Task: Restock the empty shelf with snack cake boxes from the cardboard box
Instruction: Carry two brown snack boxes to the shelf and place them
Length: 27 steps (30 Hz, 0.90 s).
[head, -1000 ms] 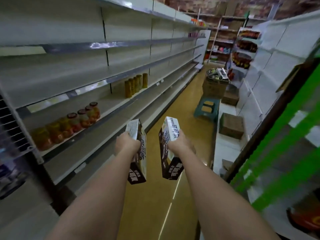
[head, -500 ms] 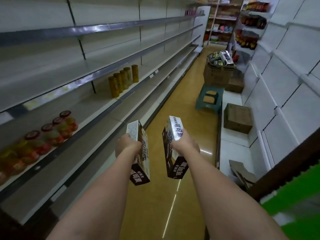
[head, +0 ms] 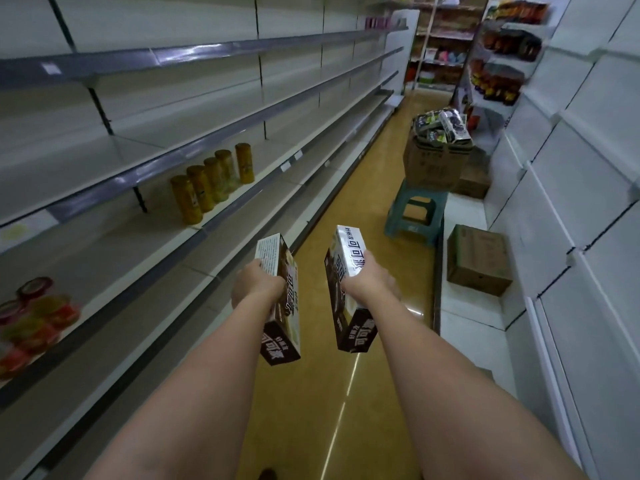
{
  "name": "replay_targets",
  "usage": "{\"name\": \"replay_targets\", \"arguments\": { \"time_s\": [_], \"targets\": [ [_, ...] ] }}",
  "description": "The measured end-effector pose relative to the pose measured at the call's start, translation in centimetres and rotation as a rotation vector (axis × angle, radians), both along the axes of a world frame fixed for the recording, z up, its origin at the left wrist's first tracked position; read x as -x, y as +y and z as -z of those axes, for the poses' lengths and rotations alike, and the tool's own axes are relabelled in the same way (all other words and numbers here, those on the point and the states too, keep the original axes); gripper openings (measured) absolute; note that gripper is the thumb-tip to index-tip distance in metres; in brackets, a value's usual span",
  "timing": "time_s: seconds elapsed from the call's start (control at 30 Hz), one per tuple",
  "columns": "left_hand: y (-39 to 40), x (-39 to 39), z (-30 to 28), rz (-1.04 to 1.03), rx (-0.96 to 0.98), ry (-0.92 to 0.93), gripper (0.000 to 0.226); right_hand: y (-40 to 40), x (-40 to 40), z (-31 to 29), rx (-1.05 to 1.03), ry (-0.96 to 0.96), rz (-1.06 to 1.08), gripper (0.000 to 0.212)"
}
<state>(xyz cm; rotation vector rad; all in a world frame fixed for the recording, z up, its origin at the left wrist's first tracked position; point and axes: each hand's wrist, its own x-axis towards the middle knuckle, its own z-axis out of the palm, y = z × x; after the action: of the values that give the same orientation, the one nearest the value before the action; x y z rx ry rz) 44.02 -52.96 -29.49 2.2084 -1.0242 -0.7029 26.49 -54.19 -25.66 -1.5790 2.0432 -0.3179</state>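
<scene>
My left hand (head: 255,285) grips a brown and white snack cake box (head: 281,327) held out over the aisle floor. My right hand (head: 372,280) grips a second snack cake box (head: 349,299) of the same kind beside it. Both boxes stand on end, tilted slightly. Further down the aisle an open cardboard box (head: 434,161) filled with more snack cake boxes sits on a green plastic stool (head: 414,216). Long grey shelves (head: 145,244) run along my left, mostly bare.
Several yellow cans (head: 211,183) stand on a left shelf, and red-lidded jars (head: 31,313) sit nearer me. A closed carton (head: 478,259) lies on the low right shelf base. White shelving (head: 568,188) lines the right side. Stocked racks (head: 498,60) stand at the aisle's end.
The view has swung left and moved forward along the aisle; the green frame on the right has left view. Both hands keep their boxes in the same pose.
</scene>
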Motion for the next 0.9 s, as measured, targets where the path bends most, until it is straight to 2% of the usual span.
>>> {"name": "replay_targets", "arguments": {
  "time_s": [0.13,0.27,0.43,0.6,0.8,0.9],
  "targets": [
    [-6.8,-0.1,0.1,0.022,0.009,-0.003,0.056,-6.5,0.0,0.6,0.007,0.004,0.013,0.079],
    [-14.7,-1.2,-0.3,0.005,-0.001,-0.018,0.065,-14.0,-0.8,0.6,0.021,0.017,0.027,0.078],
    [-24.2,-3.4,-1.8,-0.003,-0.011,0.005,0.053,-23.5,-2.9,-1.1,0.019,0.061,0.023,0.079],
    [-32.0,-5.1,-2.3,0.009,-0.024,-0.039,0.068,-31.6,-4.5,-2.0,0.003,0.018,0.033,0.079],
    [-40.0,-5.6,-2.2,-0.05,0.017,0.078,0.072,-40.4,-4.9,-2.5,-0.018,0.003,0.006,0.075],
    [-44.0,-5.3,-2.6,-0.058,0.021,0.044,0.068,-45.0,-4.5,-2.7,-0.013,0.004,-0.028,0.075]
  ]
}}
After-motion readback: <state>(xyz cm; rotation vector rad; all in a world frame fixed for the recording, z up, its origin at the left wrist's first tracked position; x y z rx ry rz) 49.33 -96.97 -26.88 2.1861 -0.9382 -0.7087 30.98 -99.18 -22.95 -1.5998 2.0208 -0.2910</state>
